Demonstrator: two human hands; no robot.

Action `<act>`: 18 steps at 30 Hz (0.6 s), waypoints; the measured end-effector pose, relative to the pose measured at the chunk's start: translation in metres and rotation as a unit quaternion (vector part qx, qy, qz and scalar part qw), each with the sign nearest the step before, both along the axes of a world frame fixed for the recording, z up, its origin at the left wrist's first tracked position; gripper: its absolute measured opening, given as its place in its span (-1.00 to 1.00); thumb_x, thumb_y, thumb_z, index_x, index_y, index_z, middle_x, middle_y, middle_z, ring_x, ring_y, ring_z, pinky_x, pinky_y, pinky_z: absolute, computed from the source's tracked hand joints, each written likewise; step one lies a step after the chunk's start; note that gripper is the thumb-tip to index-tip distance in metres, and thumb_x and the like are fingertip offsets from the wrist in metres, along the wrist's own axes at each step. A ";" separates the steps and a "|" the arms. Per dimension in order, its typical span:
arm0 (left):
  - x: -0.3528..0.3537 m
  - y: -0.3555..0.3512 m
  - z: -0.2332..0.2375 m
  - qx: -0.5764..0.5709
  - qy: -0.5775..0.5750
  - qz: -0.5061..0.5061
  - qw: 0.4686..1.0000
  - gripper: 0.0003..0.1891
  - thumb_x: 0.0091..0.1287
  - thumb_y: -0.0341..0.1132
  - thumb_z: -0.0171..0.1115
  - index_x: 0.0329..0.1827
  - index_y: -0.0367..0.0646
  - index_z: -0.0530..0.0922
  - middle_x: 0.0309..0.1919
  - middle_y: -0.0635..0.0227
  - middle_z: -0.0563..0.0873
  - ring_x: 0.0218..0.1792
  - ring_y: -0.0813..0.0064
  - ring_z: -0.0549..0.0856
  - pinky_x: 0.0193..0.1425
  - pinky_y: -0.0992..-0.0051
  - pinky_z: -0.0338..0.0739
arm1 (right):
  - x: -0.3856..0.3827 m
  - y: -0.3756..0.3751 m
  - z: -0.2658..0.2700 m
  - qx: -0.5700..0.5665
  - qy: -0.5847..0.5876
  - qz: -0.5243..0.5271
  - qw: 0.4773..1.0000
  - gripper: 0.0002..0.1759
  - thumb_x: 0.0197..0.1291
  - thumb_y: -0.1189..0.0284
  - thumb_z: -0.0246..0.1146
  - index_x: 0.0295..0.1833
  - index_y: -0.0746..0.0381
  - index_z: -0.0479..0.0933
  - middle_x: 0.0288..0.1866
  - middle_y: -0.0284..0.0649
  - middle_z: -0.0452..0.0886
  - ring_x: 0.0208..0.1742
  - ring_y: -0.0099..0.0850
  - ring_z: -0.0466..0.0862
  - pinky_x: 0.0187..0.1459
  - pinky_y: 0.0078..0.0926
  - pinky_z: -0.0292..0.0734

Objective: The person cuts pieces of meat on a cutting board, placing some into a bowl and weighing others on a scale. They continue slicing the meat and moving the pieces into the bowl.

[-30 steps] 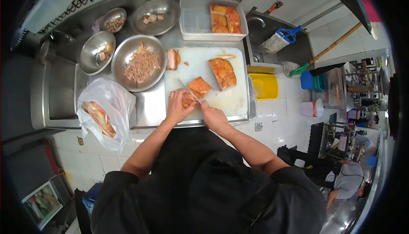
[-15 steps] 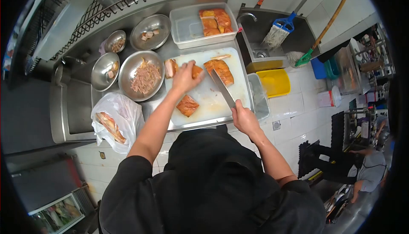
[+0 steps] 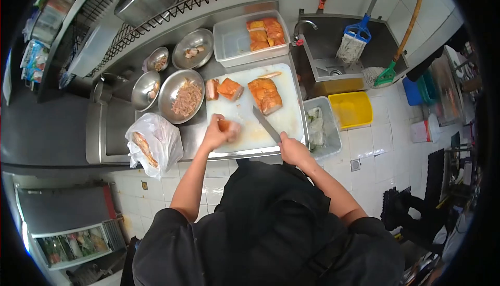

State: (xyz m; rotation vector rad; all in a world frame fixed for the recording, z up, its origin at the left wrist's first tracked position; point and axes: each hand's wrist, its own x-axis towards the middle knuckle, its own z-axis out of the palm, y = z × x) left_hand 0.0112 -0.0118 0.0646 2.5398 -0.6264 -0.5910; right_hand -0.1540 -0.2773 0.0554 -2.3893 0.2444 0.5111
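My left hand (image 3: 217, 134) is closed around a small orange-brown piece of cooked meat (image 3: 223, 125) at the near left of the white cutting board (image 3: 250, 136); its fingers are slightly blurred. In my right hand (image 3: 292, 149) is the handle of a knife (image 3: 266, 125), its blade lying low over the board and pointing away to the left. Just beyond the blade tip rests a large block of cooked meat (image 3: 264, 96) with a thin strip (image 3: 269, 75) behind it. Two smaller chunks, one a cut meat piece (image 3: 229, 89), sit at the board's left edge.
Left of the board are several steel bowls, one with shredded meat (image 3: 186, 98), and a plastic bag (image 3: 165, 139). Behind stands a plastic tub (image 3: 230, 36) holding meat blocks. A sink (image 3: 333, 80) with a mop, a yellow bin (image 3: 352, 110) and a clear bin (image 3: 329, 139) are right.
My left hand has moved from the chunks at the back toward me and taken hold of the near piece. The knife has drawn back from the large block toward me.
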 end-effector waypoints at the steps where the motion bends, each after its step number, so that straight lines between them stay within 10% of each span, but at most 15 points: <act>1: -0.001 0.004 0.004 -0.212 0.196 0.157 0.944 -0.28 0.18 -0.19 0.57 0.33 -0.15 0.35 0.20 0.03 0.61 0.16 0.03 0.69 0.20 0.13 0.64 | -0.002 -0.002 -0.001 0.003 -0.002 0.010 1.000 -0.75 0.49 0.35 0.07 0.06 0.32 0.36 -0.23 0.24 0.72 -0.12 0.26 0.72 -0.05 0.25 0.56; 2: -0.002 0.006 0.016 -0.408 0.363 0.295 0.784 -0.34 0.22 -0.23 0.54 0.31 -0.17 0.37 0.16 0.06 0.63 0.17 0.14 0.71 0.18 0.17 0.65 | -0.002 -0.004 -0.004 0.002 -0.006 0.027 1.000 -0.74 0.49 0.35 0.07 0.08 0.33 0.36 -0.22 0.25 0.72 -0.11 0.25 0.72 -0.05 0.25 0.56; 6: 0.025 0.006 0.087 -0.549 0.386 0.176 0.720 -0.34 0.32 -0.36 0.40 0.45 -0.18 0.30 0.23 0.23 0.61 0.25 0.34 0.66 0.34 0.26 0.57 | 0.008 -0.010 -0.011 0.010 -0.027 0.057 0.998 -0.75 0.44 0.40 0.08 0.08 0.35 0.38 -0.21 0.26 0.71 -0.11 0.26 0.72 -0.07 0.22 0.58; 14: 0.073 -0.075 0.426 -0.664 -0.116 -0.223 0.705 -0.52 0.29 -0.38 0.34 0.23 -0.38 0.47 0.08 0.00 0.71 0.10 0.22 0.75 0.32 0.23 0.62 | 0.019 -0.019 -0.032 0.004 -0.017 0.072 0.997 -0.64 0.46 0.28 0.14 0.12 0.36 0.42 -0.10 0.29 0.71 0.00 0.22 0.73 0.05 0.18 0.60; 18: 0.128 -0.109 0.568 -0.587 -0.373 -0.155 0.701 -0.47 0.36 -0.27 0.34 0.31 -0.39 0.46 0.07 0.07 0.72 0.11 0.30 0.74 0.23 0.35 0.64 | 0.017 -0.018 -0.008 -0.011 -0.006 0.079 0.997 -0.63 0.48 0.27 0.13 0.13 0.37 0.42 -0.10 0.29 0.72 -0.01 0.23 0.73 0.04 0.18 0.60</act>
